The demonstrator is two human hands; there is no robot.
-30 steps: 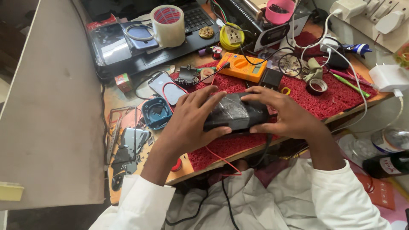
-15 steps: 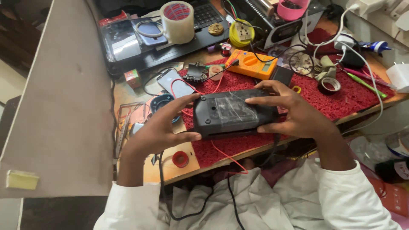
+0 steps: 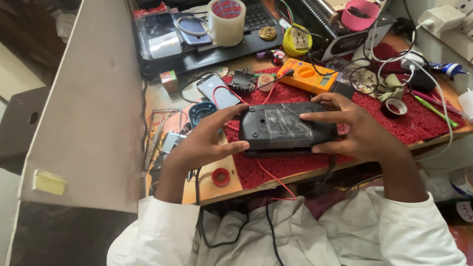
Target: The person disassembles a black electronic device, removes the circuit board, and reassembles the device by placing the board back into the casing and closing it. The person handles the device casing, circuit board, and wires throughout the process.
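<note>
I hold a black oblong plastic device (image 3: 283, 127), its flat underside up, just above a red mat (image 3: 419, 125) on the workbench. My left hand (image 3: 204, 143) grips its left end, thumb under the near edge and fingers over the far corner. My right hand (image 3: 357, 130) grips its right end, fingers spread over the top. Red wires (image 3: 268, 175) and a black cable trail from beneath it toward my lap.
An orange multimeter (image 3: 308, 76), a phone (image 3: 219, 91), a small black circuit board (image 3: 243, 80) and a roll of tape (image 3: 226, 20) on a laptop (image 3: 197, 42) lie behind. White cables and a tape ring (image 3: 395, 107) sit right. A grey partition (image 3: 84, 108) stands left.
The device has been turned and lifted slightly, its flat underside now facing me. My left hand slid from on top of it to its left end. The view shifted closer.
</note>
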